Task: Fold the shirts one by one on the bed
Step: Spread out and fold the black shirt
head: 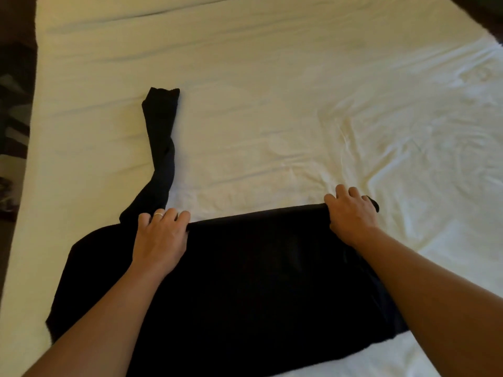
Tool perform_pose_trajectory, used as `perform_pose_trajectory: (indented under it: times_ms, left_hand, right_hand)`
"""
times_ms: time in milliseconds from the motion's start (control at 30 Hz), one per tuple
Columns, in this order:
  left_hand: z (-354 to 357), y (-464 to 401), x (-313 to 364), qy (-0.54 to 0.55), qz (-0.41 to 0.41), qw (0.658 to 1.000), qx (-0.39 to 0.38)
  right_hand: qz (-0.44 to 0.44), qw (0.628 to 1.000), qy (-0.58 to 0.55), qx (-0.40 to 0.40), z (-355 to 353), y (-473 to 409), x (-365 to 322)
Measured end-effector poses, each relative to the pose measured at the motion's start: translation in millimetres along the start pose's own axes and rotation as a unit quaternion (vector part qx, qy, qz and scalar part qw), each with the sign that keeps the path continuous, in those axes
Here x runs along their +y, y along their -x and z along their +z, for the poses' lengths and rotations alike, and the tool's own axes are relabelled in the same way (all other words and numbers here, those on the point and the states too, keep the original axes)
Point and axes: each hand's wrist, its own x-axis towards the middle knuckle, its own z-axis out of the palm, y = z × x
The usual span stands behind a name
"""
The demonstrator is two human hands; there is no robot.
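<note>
A black long-sleeved shirt point(245, 281) lies flat on the white bed point(272, 104), close to me. One sleeve point(160, 148) stretches away from the body toward the far left. My left hand point(160, 238) lies on the shirt where that sleeve joins, fingers curled over the far edge; a ring shows on one finger. My right hand point(351, 213) sits at the far right corner of the shirt, fingers curled over the same edge. Whether the fingertips pinch the cloth is hidden. Both forearms cross the shirt's body.
The white sheet is wrinkled on the right side point(408, 137) and smoother at the far end. The bed's left edge point(30, 131) borders a dark patterned floor point(13, 104). A dark corner shows at the top right point(484, 12).
</note>
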Motion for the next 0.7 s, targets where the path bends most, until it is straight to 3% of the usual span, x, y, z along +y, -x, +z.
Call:
perform_pose_trajectory:
  times_ms: [267,533,700]
  left_hand:
    - [-7.4,73.3,9.1,0.016,0.013,0.998,0.051]
    - [-7.6,114.8,17.2,0.034,0.028,0.999,0.025]
    - [-0.7,125.7,25.0,0.032,0.042,0.999,-0.004]
  right_hand:
    - [0.009,0.998,0.028,0.055,16.1,80.2,4.5]
    - [0.021,0.996,-0.005,0.082,26.8,114.9,11.1]
    - [0.012,0.999,0.001,0.042,35.3,125.6,17.6]
